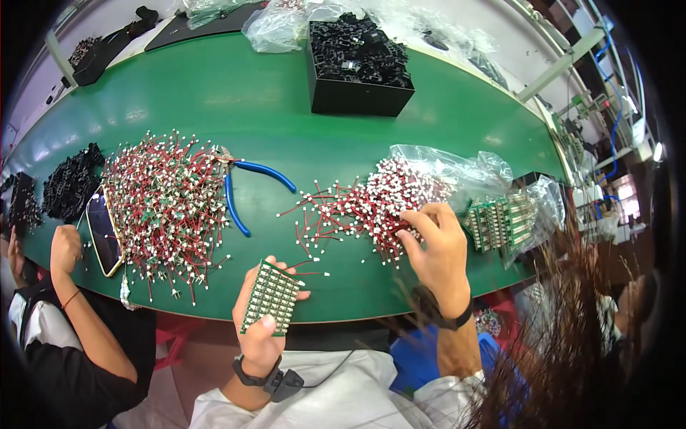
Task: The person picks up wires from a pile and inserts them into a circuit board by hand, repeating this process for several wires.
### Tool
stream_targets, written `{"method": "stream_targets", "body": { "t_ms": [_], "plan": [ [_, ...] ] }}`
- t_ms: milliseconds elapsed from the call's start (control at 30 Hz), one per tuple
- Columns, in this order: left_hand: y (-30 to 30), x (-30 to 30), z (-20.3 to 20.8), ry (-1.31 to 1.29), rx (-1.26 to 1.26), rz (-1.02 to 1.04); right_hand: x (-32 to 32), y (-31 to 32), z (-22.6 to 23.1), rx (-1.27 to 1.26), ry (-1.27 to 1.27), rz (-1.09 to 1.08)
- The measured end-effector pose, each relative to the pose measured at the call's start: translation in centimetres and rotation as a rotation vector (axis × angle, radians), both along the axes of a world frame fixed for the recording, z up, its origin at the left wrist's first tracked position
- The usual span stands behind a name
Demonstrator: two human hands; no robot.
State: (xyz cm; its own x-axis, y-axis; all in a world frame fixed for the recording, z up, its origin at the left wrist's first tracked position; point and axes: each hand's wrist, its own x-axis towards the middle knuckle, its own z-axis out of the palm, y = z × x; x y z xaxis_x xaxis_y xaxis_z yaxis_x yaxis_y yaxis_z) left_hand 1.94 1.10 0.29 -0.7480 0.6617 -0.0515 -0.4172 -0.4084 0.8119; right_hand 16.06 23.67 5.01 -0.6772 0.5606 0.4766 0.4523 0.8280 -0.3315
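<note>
My left hand (259, 343) grips a green circuit board panel (271, 299) with rows of small components, thumb across its face. Beside the panel's upper right corner, short red wires with white connectors (314, 273) stick out past my fingers; whether they are fixed to the panel I cannot tell. At the right edge of a heap of red wire leads with white connectors (386, 196) is my right hand (441, 254). Its thumb and index finger reach into the heap with their tips apart, and no lead shows clearly between them.
Blue-handled pliers (246, 187) lie beside a larger heap of wired parts (168, 207). A phone (105, 232) and a co-worker's hand (66, 250) are farther left. Stacked circuit panels (500, 222) and a plastic bag (464, 168) lie right. A black box (361, 96) of black parts stands behind.
</note>
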Motion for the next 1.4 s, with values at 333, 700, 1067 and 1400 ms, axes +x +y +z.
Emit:
{"method": "stream_targets", "body": {
  "t_ms": [333,700,1067,1400],
  "plan": [
    [0.2,0.1,-0.4,-0.093,0.038,-0.074,-1.2,1.5,-0.1,0.025,0.151,0.242],
    [0.3,0.0,-0.6,-0.082,0.062,-0.036,-2.5,-2.1,-0.9,-0.77,0.497,0.404],
    [1.3,0.3,0.5,-0.135,0.116,-0.126,-3.6,-8.7,0.4,-0.312,0.233,0.432],
    [0.4,0.7,0.0,0.197,-0.049,-0.213,-5.8,-9.6,0.2,-0.285,0.255,0.357]
  ]
}}
